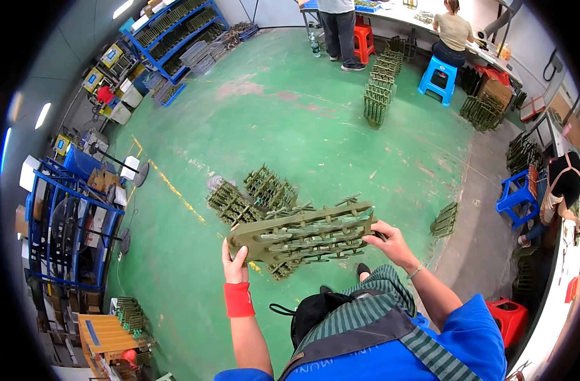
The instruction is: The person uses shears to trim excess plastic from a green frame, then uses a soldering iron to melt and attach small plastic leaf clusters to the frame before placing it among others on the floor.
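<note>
Here, left hand (236,263): grips the left end of the green rack (258,237).
Right hand (393,244): grips the rack's right end.
Rack: up in the air between both hands, in front of the blue shirt (474,333).
Floor (207,133): green, with a pile of racks (269,190) on it.
Wristband (239,300): red, just below the left hand.

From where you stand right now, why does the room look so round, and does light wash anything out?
In the head view, the wide lens bows the white table at right and leaves black corners; in that view, a lamp at left glares and the table looks washed out; same view, the green rack held by left hand and right hand looks fairly clear.
</note>
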The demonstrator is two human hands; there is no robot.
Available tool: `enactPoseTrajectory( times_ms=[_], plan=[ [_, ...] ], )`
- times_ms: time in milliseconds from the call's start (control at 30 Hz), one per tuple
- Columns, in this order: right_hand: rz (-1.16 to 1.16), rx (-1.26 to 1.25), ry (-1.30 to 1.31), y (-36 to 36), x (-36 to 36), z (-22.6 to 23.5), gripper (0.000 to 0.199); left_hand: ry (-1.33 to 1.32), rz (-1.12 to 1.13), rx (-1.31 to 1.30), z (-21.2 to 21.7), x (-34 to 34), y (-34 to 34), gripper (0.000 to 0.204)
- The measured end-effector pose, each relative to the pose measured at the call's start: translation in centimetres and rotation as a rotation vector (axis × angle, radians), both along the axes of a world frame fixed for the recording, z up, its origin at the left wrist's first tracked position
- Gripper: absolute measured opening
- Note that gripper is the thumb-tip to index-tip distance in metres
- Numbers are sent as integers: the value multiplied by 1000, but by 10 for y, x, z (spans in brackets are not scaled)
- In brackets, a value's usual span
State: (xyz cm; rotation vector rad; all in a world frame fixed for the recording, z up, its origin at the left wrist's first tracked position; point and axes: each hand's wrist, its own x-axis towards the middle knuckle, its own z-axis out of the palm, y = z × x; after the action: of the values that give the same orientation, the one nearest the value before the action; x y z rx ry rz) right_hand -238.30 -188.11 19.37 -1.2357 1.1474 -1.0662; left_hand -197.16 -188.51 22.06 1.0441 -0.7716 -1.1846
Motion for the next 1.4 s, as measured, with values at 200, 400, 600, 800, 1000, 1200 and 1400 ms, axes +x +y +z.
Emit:
enactPoseTrajectory(
  times_ms=[200,400,600,800,1000,1200,1400],
  plan=[
    [28,-19,61,0,1,10,23,-37,-16,-45,-6,13,-1,65],
    [-1,-22,17,1,3,11,25,20,-30,-35,-10,15,-4,61],
    [2,-86,46,2,1,17,25,91,-18,-5,-18,17,-5,57],
    [114,-94,112,-8,-9,38,26,179,46,134,-24,10,-16,77],
    [80,-125,370,-39,-15,105,26,315,-51,367,-54,-24,-61,76],
    [176,-310,862,-92,39,107,22,141,-202,513,-121,25,-35,50],
    [314,-359,1223,-166,74,-86,12,177,74,810,-227,104,126,39]
  ],
)
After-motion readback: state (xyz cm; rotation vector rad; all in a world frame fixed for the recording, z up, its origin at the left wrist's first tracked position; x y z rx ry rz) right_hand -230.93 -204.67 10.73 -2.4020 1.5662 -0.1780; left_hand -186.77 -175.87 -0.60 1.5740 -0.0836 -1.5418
